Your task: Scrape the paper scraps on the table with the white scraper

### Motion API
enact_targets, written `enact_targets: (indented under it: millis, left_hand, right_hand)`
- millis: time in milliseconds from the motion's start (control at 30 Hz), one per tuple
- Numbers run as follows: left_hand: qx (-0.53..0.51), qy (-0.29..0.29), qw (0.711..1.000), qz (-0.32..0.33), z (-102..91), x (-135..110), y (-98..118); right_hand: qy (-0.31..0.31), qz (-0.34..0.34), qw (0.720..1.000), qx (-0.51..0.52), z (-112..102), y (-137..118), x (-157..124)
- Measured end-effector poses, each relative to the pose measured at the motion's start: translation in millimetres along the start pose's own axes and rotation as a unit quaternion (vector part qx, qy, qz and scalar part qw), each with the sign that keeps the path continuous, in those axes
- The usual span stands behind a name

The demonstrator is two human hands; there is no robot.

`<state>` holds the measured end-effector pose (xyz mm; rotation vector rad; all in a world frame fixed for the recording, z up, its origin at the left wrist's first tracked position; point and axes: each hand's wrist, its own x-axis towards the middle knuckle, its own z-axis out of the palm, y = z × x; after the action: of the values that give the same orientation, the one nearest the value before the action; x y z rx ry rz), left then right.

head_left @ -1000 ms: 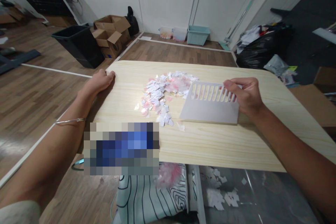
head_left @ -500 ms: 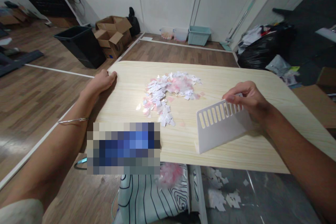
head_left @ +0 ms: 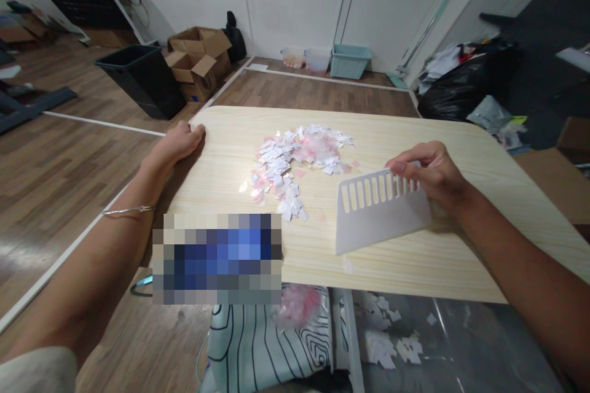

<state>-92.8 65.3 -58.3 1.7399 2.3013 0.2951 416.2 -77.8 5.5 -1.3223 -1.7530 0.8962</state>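
Observation:
My right hand (head_left: 431, 175) grips the slotted top edge of a white plastic scraper (head_left: 380, 215), whose blade rests tilted on the light wooden table (head_left: 415, 270) near its front edge. A heap of small white and pink paper scraps (head_left: 295, 163) lies at the middle of the table, left of the scraper and apart from it. My left hand (head_left: 177, 141) lies on the table's far left corner with its fingers curled over the edge, holding nothing loose.
A patterned bag (head_left: 258, 344) with pink scraps hangs below the front edge, and more scraps lie on clear plastic sheeting (head_left: 405, 344). On the floor beyond stand a black bin (head_left: 138, 77), cardboard boxes (head_left: 198, 58), a teal tub (head_left: 348, 61) and black rubbish bags (head_left: 461, 89).
My right hand pulled the scraper from beside the heap toward the front edge, tilting it up, then shifted it slightly left. The left hand stayed on the corner.

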Motion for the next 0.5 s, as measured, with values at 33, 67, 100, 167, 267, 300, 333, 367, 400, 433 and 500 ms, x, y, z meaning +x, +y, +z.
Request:
enact_targets:
  millis: [33,67,100,167,267,300,333,367,400,433,500]
  left_hand:
    - [-0.008,0.002,1.000,0.000,0.4,1,-1]
    - [-0.015,0.004,1.000,0.000,0.8,1,-2]
    - [-0.019,0.004,1.000,-0.002,1.2,1,-2]
    - [-0.023,0.005,1.000,-0.004,1.6,2,-3]
    - [-0.020,0.005,1.000,-0.004,1.2,1,-2]
    - [-0.016,0.003,1.000,-0.003,0.8,1,-1]
    - [-0.012,0.001,1.000,-0.003,0.4,1,-1]
    - [-0.008,-0.002,1.000,-0.004,0.0,0,0]
    - [-0.006,-0.005,1.000,-0.004,-0.3,0,0]
    - [-0.005,-0.006,1.000,-0.005,-0.5,0,0]
    - [-0.007,-0.003,1.000,-0.007,-0.3,0,1]
  right_hand:
    - [-0.013,0.002,1.000,-0.008,-1,-2,0]
    - [-0.033,0.004,0.999,-0.014,-2,-3,1]
    - [-0.063,0.005,0.998,-0.019,-4,-4,2]
    - [-0.144,0.014,0.989,-0.020,-7,-4,4]
    - [-0.227,0.043,0.973,0.003,-11,-1,7]
    - [-0.221,0.049,0.974,0.014,-12,-1,7]
    - [-0.195,0.052,0.979,0.028,-11,0,6]
    - [-0.159,0.052,0.985,0.042,-10,0,4]
    - [-0.120,0.053,0.990,0.055,-9,0,3]
    - [-0.079,0.056,0.993,0.070,-7,0,1]
    - [-0.005,0.059,0.994,0.094,-3,-1,0]
